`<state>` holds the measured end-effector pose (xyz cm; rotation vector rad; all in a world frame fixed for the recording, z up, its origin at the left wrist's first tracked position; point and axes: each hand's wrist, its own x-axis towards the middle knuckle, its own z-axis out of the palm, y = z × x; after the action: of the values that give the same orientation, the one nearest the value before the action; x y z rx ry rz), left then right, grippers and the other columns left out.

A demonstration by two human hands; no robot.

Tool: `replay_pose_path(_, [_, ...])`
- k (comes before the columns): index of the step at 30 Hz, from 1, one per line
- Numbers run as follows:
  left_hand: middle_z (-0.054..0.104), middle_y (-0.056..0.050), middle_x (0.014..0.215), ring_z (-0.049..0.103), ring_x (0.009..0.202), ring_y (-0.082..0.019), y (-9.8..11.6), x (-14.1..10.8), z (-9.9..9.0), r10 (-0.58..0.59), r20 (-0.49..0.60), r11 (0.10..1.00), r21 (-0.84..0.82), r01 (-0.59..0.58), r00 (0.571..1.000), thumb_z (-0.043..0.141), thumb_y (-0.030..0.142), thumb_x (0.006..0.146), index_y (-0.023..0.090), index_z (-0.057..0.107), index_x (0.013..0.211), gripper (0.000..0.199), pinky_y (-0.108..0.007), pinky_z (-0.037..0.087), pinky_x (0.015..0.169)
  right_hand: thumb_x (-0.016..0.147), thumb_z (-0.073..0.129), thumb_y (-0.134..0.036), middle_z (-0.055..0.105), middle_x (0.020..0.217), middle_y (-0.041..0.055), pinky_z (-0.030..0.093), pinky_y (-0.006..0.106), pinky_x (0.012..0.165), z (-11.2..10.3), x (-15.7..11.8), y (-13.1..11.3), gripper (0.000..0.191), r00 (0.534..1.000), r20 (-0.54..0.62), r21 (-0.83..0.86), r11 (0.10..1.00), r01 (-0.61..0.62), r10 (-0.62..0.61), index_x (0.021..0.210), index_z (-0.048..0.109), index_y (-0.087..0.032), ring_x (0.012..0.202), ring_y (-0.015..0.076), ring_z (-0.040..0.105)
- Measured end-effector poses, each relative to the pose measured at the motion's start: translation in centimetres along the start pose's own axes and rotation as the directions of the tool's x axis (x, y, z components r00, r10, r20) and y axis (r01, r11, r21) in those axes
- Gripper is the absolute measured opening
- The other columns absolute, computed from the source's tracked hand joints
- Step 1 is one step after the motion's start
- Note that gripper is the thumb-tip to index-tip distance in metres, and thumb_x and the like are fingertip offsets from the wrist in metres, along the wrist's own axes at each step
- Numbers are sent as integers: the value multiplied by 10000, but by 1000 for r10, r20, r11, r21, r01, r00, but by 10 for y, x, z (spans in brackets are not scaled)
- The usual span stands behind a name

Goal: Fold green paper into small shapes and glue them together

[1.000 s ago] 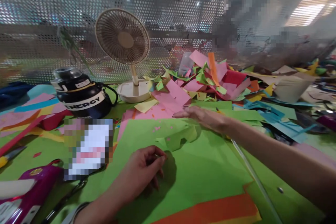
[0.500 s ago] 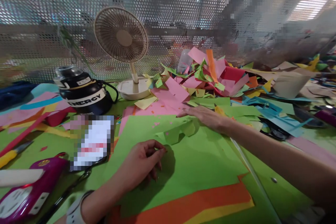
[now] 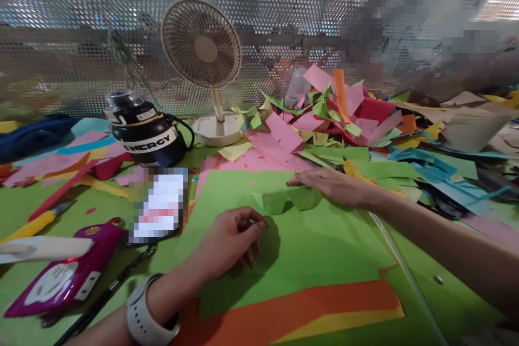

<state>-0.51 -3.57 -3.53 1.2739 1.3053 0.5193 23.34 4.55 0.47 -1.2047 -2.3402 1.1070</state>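
Observation:
My right hand lies with its fingers stretched out at the far right part of a green paper sheet. Its fingertips touch or nearly touch a small cut green paper piece, which is bent and stands up a little. My left hand hovers low over the same sheet, left of that piece. Its fingers are curled in toward the thumb, and I see nothing between them. Orange paper and yellow paper stick out under the near edge of the green sheet.
A fan and a black bottle stand at the back. Paper scraps are heaped behind my right hand. On the left lie a phone, a yellow-handled cutter and a purple device. Scissors lie at right.
The whole view has shifted, so things sit further right in the picture. My right hand has lowered its fingers a little toward the cut green piece. My left hand keeps its curled pose.

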Motion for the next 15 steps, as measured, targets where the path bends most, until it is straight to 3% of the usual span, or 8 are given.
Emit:
replay_pose_path(10, [581,51,554,531,372,-89,2,-1,0,-3,-10,1000,5,3,1000,536,385,825,185,569,845,203,-173,349,315,943,411,-501,689,1130,68,461,447,922,5,19,4,432,997,-36,-40,997,62,-64,1071,704,-210,1041,272,606])
replay_pose_path(15, [564,57,547,517,361,-76,3,-1,0,-15,0,1000,-24,15,1000,520,344,832,177,558,847,172,-156,349,309,951,421,-424,686,1124,78,443,456,950,9,27,1,387,992,-12,-95,987,127,-129,1078,711,-201,1065,279,600])
